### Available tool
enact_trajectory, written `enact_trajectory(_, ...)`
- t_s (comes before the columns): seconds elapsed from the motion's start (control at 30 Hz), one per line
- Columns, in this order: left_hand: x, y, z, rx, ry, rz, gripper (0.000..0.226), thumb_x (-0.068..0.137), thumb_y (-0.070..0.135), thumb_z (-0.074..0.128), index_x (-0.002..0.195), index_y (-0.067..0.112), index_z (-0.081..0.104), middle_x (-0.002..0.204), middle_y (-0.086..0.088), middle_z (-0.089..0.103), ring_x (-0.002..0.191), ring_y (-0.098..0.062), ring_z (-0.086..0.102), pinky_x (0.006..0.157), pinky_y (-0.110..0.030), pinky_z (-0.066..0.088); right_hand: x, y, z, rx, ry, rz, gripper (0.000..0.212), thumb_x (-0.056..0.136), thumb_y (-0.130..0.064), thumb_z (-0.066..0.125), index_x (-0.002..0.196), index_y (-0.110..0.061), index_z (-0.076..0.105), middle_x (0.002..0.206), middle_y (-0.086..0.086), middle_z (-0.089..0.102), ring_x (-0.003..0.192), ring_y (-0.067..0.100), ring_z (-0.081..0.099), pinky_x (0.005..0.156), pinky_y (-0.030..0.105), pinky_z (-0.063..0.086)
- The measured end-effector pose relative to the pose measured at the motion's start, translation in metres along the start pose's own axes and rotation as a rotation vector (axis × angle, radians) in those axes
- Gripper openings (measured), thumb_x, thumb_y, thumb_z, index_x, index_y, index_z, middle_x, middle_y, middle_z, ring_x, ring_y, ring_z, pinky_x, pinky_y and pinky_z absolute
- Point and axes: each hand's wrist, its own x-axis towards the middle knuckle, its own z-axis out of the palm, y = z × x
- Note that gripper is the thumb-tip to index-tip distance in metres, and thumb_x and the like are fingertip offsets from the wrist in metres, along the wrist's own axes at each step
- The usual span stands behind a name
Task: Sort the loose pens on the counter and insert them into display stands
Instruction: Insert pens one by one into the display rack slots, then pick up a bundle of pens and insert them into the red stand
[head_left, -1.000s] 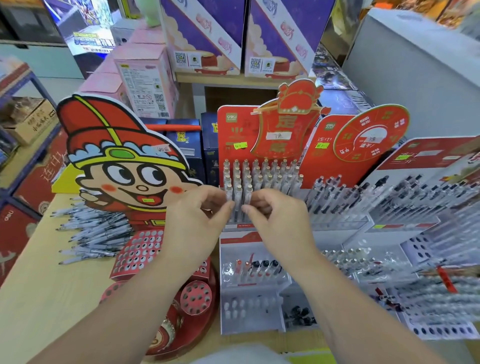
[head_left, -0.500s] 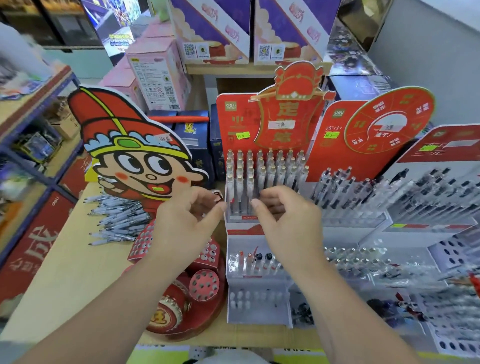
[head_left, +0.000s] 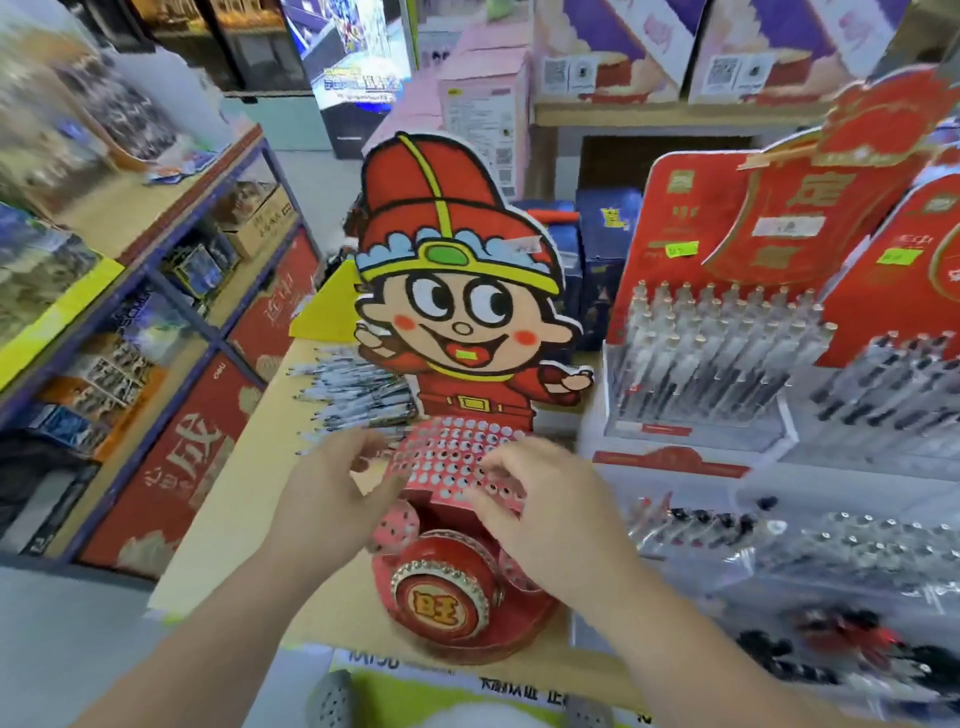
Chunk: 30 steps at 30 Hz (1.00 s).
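Both empty: left hand (head_left: 332, 493), right hand (head_left: 550, 509) hover over red holed stand (head_left: 457, 457), fingers loosely spread. I'd fetch few loose pens (head_left: 353, 400) from tabletop's (head_left: 244, 519) far-left corner, tips aligned.

To my left stands a blue-framed rack (head_left: 156, 270), its wooden shelves packed with stock, and grey floor (head_left: 52, 623) lies below it. Ahead, purple cartons (head_left: 613, 41) sit on a wooden ledge (head_left: 675, 111), with pink boxes (head_left: 483, 104) beside them.
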Motion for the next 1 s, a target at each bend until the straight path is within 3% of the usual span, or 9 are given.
enact_trajectory(0.23, 0.041, -0.136, -0.027, 0.136, -0.123, 0.028, 0.047, 0.088, 0.046, 0.072, 0.127, 0.022, 0.061, 0.123, 0.000, 0.059, 0.113, -0.021, 0.056, 0.092, -0.035, 0.046, 0.049, -0.060, 0.095, -0.199, -0.132, 0.118, 0.036, 0.093, -0.050, 0.061, 0.119, -0.027, 0.065, 0.116, -0.008, 0.062, 0.112, 0.015, 0.053, 0.093, 0.033, 0.045)
enact_trajectory(0.37, 0.077, -0.197, -0.059, 0.274, -0.271, 0.121, 0.050, 0.090, 0.051, 0.067, 0.131, 0.025, 0.056, 0.130, -0.001, 0.054, 0.103, -0.024, 0.060, 0.087, -0.037, 0.049, 0.080, -0.103, 0.156, -0.252, -0.143, 0.253, 0.031, 0.090, -0.042, 0.065, 0.113, -0.021, 0.066, 0.105, -0.003, 0.062, 0.103, 0.019, 0.056, 0.083, 0.033, 0.044)
enact_trajectory(0.47, 0.098, -0.230, -0.078, 0.307, -0.347, 0.155, 0.053, 0.091, 0.051, 0.065, 0.135, 0.024, 0.052, 0.134, -0.002, 0.051, 0.116, -0.025, 0.055, 0.092, -0.039, 0.050, 0.097, -0.120, 0.197, -0.185, -0.187, 0.385, 0.029, 0.088, -0.035, 0.070, 0.110, -0.016, 0.067, 0.098, -0.001, 0.059, 0.097, 0.021, 0.058, 0.079, 0.031, 0.044)
enact_trajectory(0.63, 0.127, -0.250, -0.082, 0.398, -0.440, 0.252, 0.060, 0.091, 0.053, 0.063, 0.141, 0.024, 0.046, 0.137, -0.003, 0.050, 0.126, -0.027, 0.048, 0.102, -0.041, 0.046, 0.111, -0.117, 0.254, -0.011, -0.174, 0.610, 0.038, 0.085, -0.039, 0.074, 0.115, -0.018, 0.068, 0.114, 0.000, 0.069, 0.103, 0.019, 0.064, 0.086, 0.029, 0.050)
enact_trajectory(0.8, 0.135, -0.248, -0.068, 0.465, -0.510, 0.297, 0.065, 0.091, 0.053, 0.063, 0.145, 0.025, 0.039, 0.137, -0.003, 0.048, 0.124, -0.026, 0.047, 0.099, -0.040, 0.047, 0.113, -0.097, 0.282, -0.011, -0.224, 0.666, 0.051, 0.088, -0.050, 0.068, 0.129, -0.022, 0.060, 0.133, -0.001, 0.058, 0.112, 0.018, 0.059, 0.093, 0.032, 0.049)
enact_trajectory(1.0, 0.155, -0.257, -0.059, 0.537, -0.579, 0.358, 0.070, 0.091, 0.054, 0.061, 0.149, 0.027, 0.033, 0.140, -0.001, 0.044, 0.126, -0.026, 0.045, 0.099, -0.041, 0.047, 0.129, -0.082, 0.303, 0.070, -0.183, 0.794, 0.053, 0.088, -0.053, 0.065, 0.130, -0.023, 0.056, 0.134, 0.001, 0.053, 0.108, 0.021, 0.060, 0.089, 0.034, 0.050)
